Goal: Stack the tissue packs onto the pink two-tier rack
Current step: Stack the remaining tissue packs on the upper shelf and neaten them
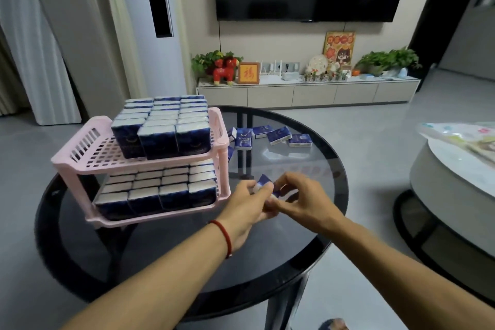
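Pink slatted plastic two-tier rack (88, 142): both tiers mostly filled. Left hand (247, 205) and right hand (300, 195) pinch one blue-and-white tissue pack (265, 181) together; several loose packs (278, 135) remain on the round glass table (308, 222).

Soft even indoor light, wide-angle edge bending, slight blur.

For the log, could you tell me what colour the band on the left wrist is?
Red: a thin red band circles the left wrist, seen in the head view.
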A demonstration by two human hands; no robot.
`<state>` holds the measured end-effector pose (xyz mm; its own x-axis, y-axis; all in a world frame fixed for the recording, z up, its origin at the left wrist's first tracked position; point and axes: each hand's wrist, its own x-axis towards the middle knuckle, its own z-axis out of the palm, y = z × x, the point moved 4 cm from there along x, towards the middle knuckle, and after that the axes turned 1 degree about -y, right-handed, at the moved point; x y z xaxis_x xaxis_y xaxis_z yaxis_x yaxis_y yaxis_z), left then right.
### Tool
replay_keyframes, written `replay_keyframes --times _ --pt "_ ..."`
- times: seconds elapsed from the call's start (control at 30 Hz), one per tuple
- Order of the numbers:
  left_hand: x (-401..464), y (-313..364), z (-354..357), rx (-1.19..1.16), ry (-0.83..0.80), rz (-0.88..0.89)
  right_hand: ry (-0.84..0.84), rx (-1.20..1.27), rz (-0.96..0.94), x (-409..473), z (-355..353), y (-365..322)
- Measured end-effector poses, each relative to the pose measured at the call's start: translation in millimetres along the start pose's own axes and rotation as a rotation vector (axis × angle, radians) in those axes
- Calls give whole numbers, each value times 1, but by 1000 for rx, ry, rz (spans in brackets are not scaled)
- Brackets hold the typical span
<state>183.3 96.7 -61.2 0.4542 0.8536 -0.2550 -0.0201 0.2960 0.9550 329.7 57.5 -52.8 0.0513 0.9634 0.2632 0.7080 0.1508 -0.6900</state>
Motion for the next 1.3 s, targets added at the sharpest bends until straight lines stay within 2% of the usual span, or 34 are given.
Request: replay_keyframes --times 0.07,0.13,0.23,0.3,0.43,0.53,0.63,0.7,0.87,1.1,1.3 --pt "10 2 5 -31 63 -20 4 -28 11 2 -1 8" --pt "21 0 6 9 93 -17 78 -40 75 13 -9 29" --pt "30 -5 5 109 103 12 217 -169 275 37 -17 73" --pt "30 -7 4 188 97 42 225 -236 415 59 -17 97" --pt "26 -13 1 274 99 87 324 -117 578 113 -23 120" --pt "28 -15 -3 258 80 107 282 -292 604 146 -22 136" --pt "30 -14 -4 255 66 125 148 -504 571 162 -21 146" --pt "31 -15 -5 277 57 140 135 -512 553 162 -22 150" --pt "30 -14 -6 271 26 180 211 -370 422 120 -27 134" --pt "6 -6 -8 205 -16 176 78 27 270 33 -44 71" --pt "-20 3 -27 216 34 203 -34 154 59 -23 -53 -9"
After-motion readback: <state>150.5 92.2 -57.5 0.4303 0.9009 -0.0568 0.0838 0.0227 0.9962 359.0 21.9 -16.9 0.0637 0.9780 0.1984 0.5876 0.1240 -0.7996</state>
